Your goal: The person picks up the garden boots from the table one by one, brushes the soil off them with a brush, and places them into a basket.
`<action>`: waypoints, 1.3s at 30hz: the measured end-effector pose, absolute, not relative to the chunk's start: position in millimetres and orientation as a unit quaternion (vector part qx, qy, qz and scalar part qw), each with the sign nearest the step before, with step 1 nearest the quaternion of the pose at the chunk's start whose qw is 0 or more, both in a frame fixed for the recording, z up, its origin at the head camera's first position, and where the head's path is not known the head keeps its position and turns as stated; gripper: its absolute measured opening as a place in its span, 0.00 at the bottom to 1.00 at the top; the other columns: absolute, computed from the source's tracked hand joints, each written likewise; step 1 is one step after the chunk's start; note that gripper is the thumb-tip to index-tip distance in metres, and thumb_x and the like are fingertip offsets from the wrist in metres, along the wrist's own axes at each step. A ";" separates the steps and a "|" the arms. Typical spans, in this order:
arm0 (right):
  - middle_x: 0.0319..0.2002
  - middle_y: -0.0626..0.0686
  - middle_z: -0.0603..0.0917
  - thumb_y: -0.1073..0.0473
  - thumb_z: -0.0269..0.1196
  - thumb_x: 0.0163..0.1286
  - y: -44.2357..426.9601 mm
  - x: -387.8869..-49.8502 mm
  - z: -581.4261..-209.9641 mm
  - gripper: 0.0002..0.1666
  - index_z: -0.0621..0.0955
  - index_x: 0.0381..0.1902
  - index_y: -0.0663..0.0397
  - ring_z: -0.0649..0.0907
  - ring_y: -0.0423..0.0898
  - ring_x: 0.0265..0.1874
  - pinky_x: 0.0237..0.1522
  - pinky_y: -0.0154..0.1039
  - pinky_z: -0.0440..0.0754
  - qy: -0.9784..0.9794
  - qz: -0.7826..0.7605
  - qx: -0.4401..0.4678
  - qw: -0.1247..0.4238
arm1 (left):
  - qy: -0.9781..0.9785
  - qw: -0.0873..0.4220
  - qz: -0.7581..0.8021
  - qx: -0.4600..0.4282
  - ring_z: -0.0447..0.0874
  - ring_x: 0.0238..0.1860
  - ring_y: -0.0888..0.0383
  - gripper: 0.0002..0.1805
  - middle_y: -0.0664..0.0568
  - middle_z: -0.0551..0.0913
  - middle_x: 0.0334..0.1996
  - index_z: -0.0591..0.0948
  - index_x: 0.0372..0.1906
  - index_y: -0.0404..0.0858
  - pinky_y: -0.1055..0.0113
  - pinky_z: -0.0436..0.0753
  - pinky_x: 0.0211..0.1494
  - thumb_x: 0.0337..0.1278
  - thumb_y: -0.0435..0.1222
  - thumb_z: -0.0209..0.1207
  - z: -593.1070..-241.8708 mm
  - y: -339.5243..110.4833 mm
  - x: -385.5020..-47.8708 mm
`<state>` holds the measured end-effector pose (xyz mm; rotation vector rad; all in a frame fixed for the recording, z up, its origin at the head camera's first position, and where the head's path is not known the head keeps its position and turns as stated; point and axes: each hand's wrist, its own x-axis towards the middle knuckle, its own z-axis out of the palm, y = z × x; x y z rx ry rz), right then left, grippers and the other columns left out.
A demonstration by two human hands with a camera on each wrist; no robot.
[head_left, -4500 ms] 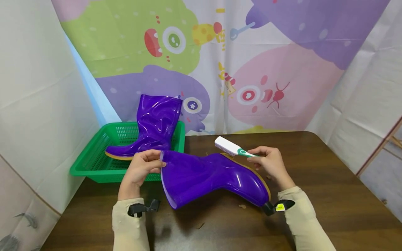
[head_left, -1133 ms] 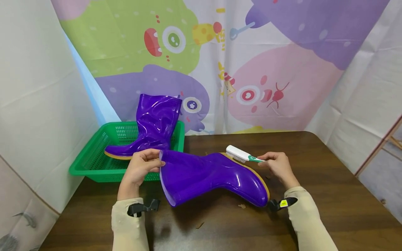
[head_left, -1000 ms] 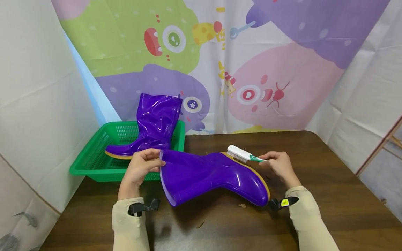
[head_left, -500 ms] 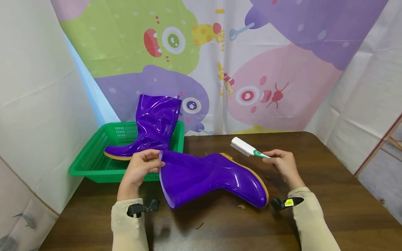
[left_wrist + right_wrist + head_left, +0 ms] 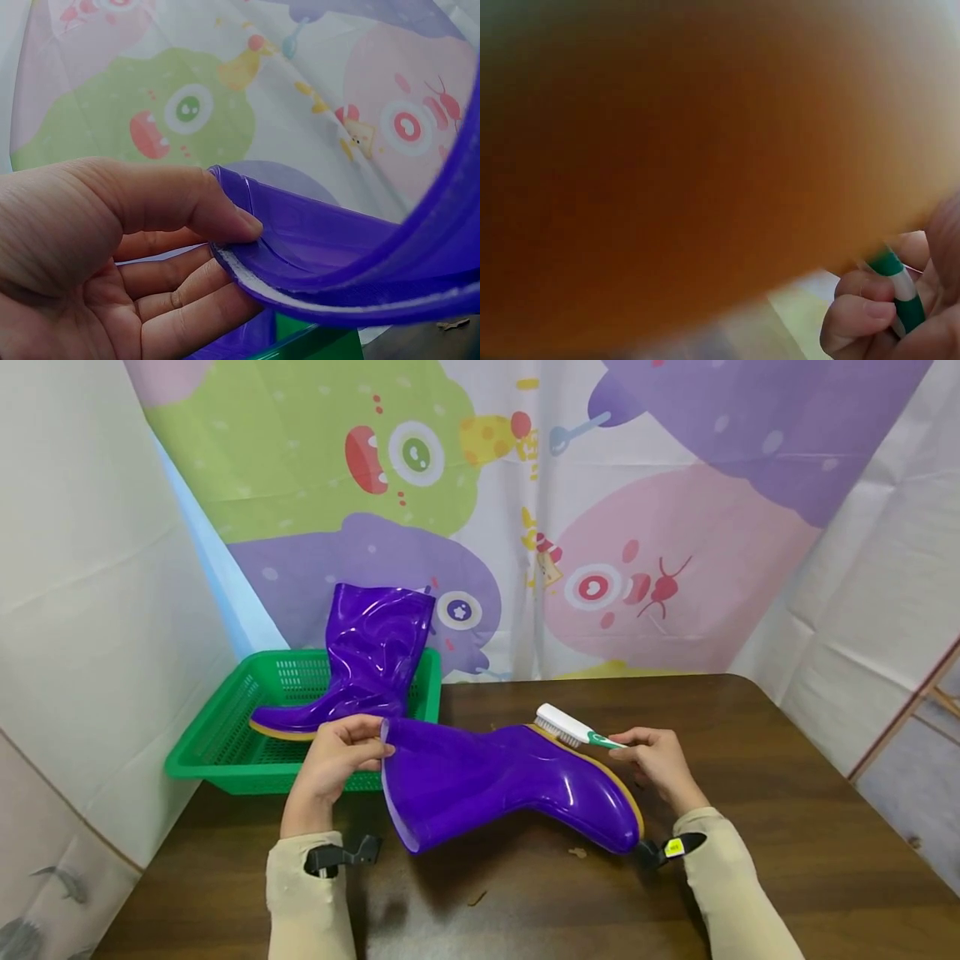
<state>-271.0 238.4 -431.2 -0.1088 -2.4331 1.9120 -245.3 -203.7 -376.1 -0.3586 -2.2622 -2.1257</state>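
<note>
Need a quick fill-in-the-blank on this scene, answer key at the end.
1. The white-and-green bristle brush is in the ____ hand.
2. The left hand pinches a tall glossy purple boot, one of ____ in view.
3. The unheld boot stands in a perforated plastic basket coloured ____.

Missing words: right; two; green.

The front boot [image 5: 487, 781] looks like smooth, glossy plastic or rubber, with sharp highlights near the toe; the lining edge [image 5: 300, 301] at its mouth is whitish, rough and fuzzy, like cloth. The rear boot [image 5: 378, 647] has the same high shine over its wrinkled shaft. The brush [image 5: 564, 722] is smooth plastic with fine bristles [image 5: 558, 734]. The basket [image 5: 247, 772] is perforated plastic with a soft sheen. The desk [image 5: 750, 760] shows wood grain under a satin finish. Creased, matt cloth makes the backdrop [image 5: 517, 493]; the sleeves [image 5: 307, 902] are matt cloth.
</note>
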 end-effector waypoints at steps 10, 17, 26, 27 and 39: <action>0.25 0.54 0.84 0.69 0.70 0.54 244.7 -268.8 -428.7 0.14 0.87 0.40 0.69 0.70 0.37 0.18 0.21 0.33 0.71 -0.855 0.510 -0.035 0.084 | -0.723 0.008 -0.683 -0.108 0.87 0.32 0.63 0.12 0.59 0.86 0.31 0.80 0.46 0.22 0.68 0.86 0.32 0.55 0.20 0.61 -376.3 -203.1 -244.3; 0.17 0.47 0.79 0.71 0.69 0.56 247.0 -268.7 -429.8 0.17 0.84 0.44 0.75 0.62 0.38 0.08 0.11 0.32 0.62 -0.802 0.592 -0.042 0.071 | -0.724 0.004 -0.682 -0.107 0.87 0.32 0.63 0.13 0.58 0.86 0.31 0.79 0.47 0.20 0.67 0.86 0.32 0.56 0.20 0.60 -376.0 -203.1 -243.8; 0.22 0.44 0.83 0.72 0.69 0.58 239.4 -269.3 -426.6 0.14 0.85 0.43 0.72 0.67 0.38 0.11 0.12 0.33 0.65 -0.756 0.651 0.032 0.049 | -0.725 0.007 -0.680 -0.105 0.87 0.32 0.63 0.11 0.60 0.86 0.31 0.82 0.44 0.26 0.68 0.86 0.33 0.55 0.21 0.61 -376.2 -202.0 -246.4; 0.22 0.44 0.83 0.71 0.69 0.59 238.7 -269.4 -427.5 0.15 0.84 0.44 0.74 0.67 0.39 0.11 0.12 0.33 0.66 -0.759 0.648 0.040 0.040 | -0.725 0.006 -0.680 -0.105 0.87 0.32 0.63 0.11 0.60 0.86 0.31 0.82 0.44 0.27 0.68 0.86 0.33 0.55 0.21 0.61 -376.5 -202.1 -246.7; 0.21 0.47 0.84 0.74 0.67 0.58 253.2 -275.8 -444.3 0.14 0.84 0.43 0.73 0.70 0.41 0.13 0.16 0.34 0.70 -0.765 0.644 0.001 0.014 | -0.726 0.006 -0.679 -0.111 0.87 0.33 0.62 0.12 0.60 0.86 0.31 0.81 0.45 0.24 0.67 0.86 0.33 0.55 0.20 0.60 -378.0 -202.2 -247.3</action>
